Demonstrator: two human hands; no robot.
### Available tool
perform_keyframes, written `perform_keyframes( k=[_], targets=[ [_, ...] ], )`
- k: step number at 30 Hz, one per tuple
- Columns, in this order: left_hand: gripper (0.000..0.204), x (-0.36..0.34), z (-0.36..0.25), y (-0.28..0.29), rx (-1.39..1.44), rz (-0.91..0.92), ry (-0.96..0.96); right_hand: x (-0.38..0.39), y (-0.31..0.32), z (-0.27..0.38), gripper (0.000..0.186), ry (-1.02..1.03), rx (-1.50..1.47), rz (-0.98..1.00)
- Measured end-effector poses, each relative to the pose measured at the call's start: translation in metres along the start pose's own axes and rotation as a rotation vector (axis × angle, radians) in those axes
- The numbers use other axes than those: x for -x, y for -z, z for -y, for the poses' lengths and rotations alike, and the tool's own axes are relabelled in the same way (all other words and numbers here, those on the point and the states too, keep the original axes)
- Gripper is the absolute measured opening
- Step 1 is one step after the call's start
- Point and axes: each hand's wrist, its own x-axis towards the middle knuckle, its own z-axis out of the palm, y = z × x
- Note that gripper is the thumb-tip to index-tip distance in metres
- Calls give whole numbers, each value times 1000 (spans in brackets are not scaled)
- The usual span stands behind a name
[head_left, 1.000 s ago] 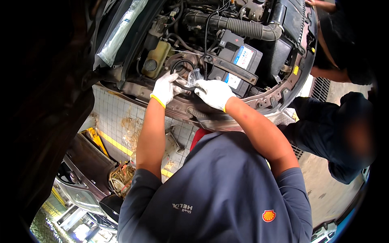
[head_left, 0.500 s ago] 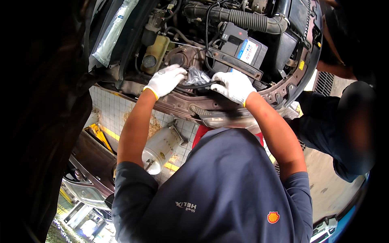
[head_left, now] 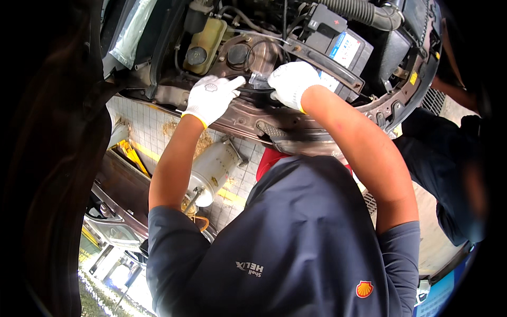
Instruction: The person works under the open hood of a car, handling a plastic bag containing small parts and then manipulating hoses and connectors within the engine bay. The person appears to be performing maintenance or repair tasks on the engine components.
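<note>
My left hand (head_left: 210, 98), in a white glove, is at the front of the engine bay with its fingertips closed on a thin black hose (head_left: 255, 91), one finger raised. My right gloved hand (head_left: 292, 84) is curled over the right end of that hose. Between my hands, just above the hose, lies a crumpled clear plastic piece (head_left: 258, 79). Behind them are a round strut top (head_left: 237, 54), a yellowish reservoir (head_left: 204, 39) with a dark cap, and the battery (head_left: 348, 52) with a bracket across it.
A ribbed intake hose (head_left: 354, 10) crosses the top. Another person's dark-clothed body (head_left: 433, 158) is close on my right. Below the car's front edge (head_left: 232, 127) stand a white cylindrical tank (head_left: 211, 171) and a red object (head_left: 266, 161). Another car (head_left: 119, 185) is at lower left.
Both hands have shifted higher in the picture, my right one most, as the engine bay view moved. The crumpled plastic is now more covered by my right hand.
</note>
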Motion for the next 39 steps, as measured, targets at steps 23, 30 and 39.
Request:
perform_keyframes(
  k=[23, 30, 39],
  targets=[
    [30, -43, -50, -72, 576, -141, -97, 129, -62, -30, 26, -93, -596, -207],
    [32, -46, -57, -66, 794, -71, -6, 154, -73, -30, 26, -87, -565, -18],
    [31, -52, -54, -66, 1117, 1, -15, 158, -76, -31, 23, -405, -567, -323]
  ],
)
